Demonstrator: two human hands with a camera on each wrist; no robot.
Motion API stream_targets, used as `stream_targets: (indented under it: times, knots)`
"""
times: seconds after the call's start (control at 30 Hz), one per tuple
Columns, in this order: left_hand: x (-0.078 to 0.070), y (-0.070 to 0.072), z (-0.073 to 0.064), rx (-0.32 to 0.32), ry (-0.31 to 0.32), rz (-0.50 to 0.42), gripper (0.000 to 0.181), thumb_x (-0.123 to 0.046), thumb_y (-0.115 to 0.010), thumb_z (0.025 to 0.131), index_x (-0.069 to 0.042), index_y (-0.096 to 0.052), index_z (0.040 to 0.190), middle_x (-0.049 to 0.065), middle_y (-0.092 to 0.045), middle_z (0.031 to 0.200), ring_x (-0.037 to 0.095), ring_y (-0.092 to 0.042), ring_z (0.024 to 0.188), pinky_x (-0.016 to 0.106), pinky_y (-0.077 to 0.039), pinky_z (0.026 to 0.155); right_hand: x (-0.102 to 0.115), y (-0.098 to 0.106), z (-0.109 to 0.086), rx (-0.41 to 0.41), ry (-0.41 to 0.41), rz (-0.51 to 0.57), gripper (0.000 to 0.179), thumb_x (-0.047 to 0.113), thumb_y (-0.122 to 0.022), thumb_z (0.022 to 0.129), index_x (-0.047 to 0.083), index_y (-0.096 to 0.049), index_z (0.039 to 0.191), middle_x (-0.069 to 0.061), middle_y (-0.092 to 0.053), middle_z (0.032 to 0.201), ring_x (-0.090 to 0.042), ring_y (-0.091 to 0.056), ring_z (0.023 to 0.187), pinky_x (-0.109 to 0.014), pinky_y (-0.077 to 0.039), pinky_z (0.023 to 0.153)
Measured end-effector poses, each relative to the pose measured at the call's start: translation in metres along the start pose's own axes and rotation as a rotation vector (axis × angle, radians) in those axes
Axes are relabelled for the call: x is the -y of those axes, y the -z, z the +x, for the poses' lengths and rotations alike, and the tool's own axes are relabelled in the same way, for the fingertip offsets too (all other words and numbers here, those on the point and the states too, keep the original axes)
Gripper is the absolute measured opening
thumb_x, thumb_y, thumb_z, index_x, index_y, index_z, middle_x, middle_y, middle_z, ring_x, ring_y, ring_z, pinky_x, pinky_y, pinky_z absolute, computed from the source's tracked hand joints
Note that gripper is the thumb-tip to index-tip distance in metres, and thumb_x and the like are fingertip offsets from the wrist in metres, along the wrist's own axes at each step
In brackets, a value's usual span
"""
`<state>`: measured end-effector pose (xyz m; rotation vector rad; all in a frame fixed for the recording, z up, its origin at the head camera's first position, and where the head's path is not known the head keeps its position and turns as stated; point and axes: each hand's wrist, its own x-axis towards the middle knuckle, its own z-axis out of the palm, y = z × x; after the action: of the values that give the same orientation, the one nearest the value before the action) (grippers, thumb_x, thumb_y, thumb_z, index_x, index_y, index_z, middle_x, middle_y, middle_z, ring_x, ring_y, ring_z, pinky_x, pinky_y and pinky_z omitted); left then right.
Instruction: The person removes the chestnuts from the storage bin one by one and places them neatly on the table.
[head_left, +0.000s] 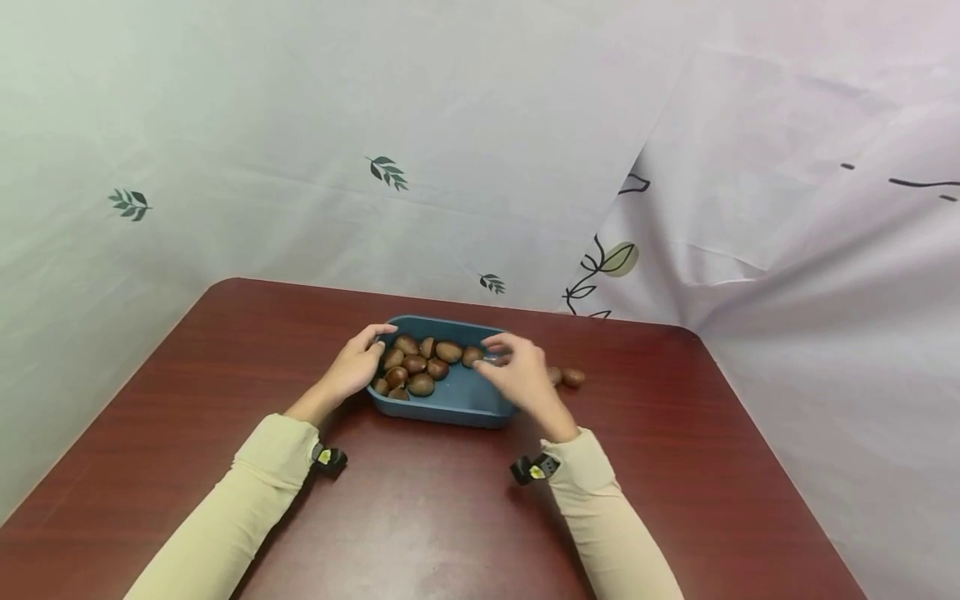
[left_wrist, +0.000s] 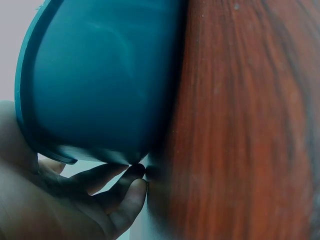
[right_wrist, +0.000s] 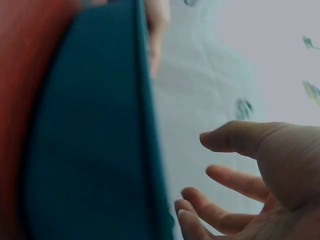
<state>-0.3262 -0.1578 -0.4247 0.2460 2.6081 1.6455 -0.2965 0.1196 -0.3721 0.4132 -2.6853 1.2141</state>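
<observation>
Head view: the blue tray (head_left: 467, 392) sits in the far half of the brown table (head_left: 405, 500), with brown nuts (head_left: 420, 384) crowded at its left and along its far side. The left hand (head_left: 354, 365) grips the tray's left end, some digits at the rim and others against the outer wall. The right hand (head_left: 522, 373) hangs over the right end, thumb and fingers spread well apart; the right wrist view shows nothing between them. Two loose nuts (head_left: 573, 377) lie just right of the tray, one partly hidden by that hand. Being rounded, they could roll away if its outer edge brushed them. A nut dropped from above might bounce out, and a slack left hold could let a knocked tray slide.
</observation>
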Motion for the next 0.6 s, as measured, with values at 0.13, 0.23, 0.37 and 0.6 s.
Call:
stream_targets:
  times: [0.13, 0.23, 0.37, 0.6]
  knots:
    - [0.0, 0.0, 0.0, 0.005, 0.003, 0.002, 0.041, -0.015, -0.032, 0.107, -0.012, -0.045, 0.146, 0.019, -0.039, 0.15, 0.03, -0.043, 0.08, 0.042, -0.034, 0.078, 0.011, -0.026, 0.003, 0.148, 0.001, -0.004, 0.036, 0.017, -0.076, 0.088, 0.004, -0.069, 0.12, -0.017, -0.069, 0.114, -0.031, -0.068, 0.096, -0.042, -0.055, 0.075]
    - [0.001, -0.001, -0.001, 0.004, 0.003, 0.009, 0.041, -0.015, -0.032, 0.107, -0.013, -0.045, 0.146, 0.019, -0.042, 0.147, 0.027, -0.043, 0.076, 0.041, -0.035, 0.075, 0.014, -0.042, 0.006, 0.218, -0.024, -0.019, 0.035, 0.018, -0.076, 0.088, 0.006, -0.069, 0.121, -0.015, -0.068, 0.115, -0.027, -0.066, 0.096, -0.038, -0.054, 0.075]
    - [0.0, -0.001, -0.002, 0.008, 0.009, 0.002, 0.041, -0.015, -0.032, 0.107, -0.014, -0.045, 0.146, 0.02, -0.051, 0.13, 0.024, -0.037, 0.063, 0.04, -0.035, 0.069, 0.016, -0.058, 0.011, 0.263, -0.023, -0.04, 0.032, 0.015, -0.078, 0.087, 0.008, -0.071, 0.117, -0.01, -0.07, 0.111, -0.025, -0.066, 0.098, -0.036, -0.053, 0.075]
    - [0.0, 0.0, 0.0, -0.002, 0.015, -0.002, 0.04, -0.015, -0.032, 0.107, -0.014, -0.046, 0.145, 0.019, -0.053, 0.106, 0.019, -0.033, 0.054, 0.038, -0.036, 0.064, 0.023, -0.073, 0.016, 0.289, -0.002, -0.075, 0.028, 0.013, -0.078, 0.085, 0.008, -0.074, 0.113, -0.009, -0.071, 0.106, -0.024, -0.066, 0.098, -0.037, -0.054, 0.08]
